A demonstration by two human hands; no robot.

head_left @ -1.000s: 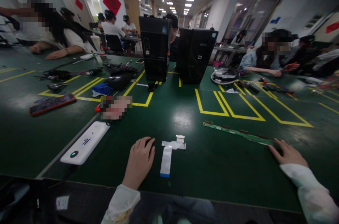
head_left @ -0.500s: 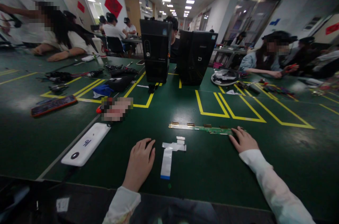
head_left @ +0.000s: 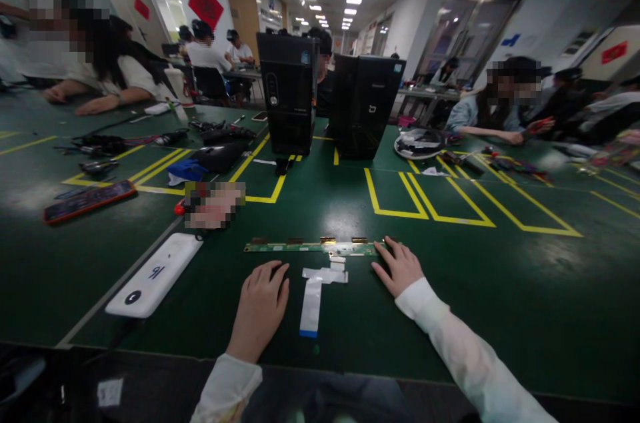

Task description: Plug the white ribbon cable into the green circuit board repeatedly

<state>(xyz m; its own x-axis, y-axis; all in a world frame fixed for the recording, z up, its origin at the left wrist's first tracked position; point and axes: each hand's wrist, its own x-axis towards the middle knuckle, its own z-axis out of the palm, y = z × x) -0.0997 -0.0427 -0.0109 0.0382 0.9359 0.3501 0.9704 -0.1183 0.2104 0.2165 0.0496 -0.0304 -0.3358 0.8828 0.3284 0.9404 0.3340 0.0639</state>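
Note:
My left hand [head_left: 261, 306] lies on the green table, palm down with fingers loosely stretched and nothing in them. Just to its right is a white flat ribbon cable [head_left: 311, 306], bent into an angle, with a blue end towards me and a connector at its far end. A long, narrow green circuit board [head_left: 295, 247] with copper-coloured tabs lies crosswise beyond the cable, close to its connector. My right hand [head_left: 400, 269] has the board's right end at its fingers, the thumb on the near side; the fingers cover that end.
A white power bank [head_left: 155, 276] marked with a number lies at left. Behind it are an orange-edged device [head_left: 90, 201], a blue cloth [head_left: 187, 171] and dark cables [head_left: 110, 143]. Two black computer towers [head_left: 287, 93] stand at the back. Other people sit around the table.
My right hand has moved far to the left, bringing the circuit board from the right side to just beyond the ribbon cable. My left hand and the cable have stayed in place.

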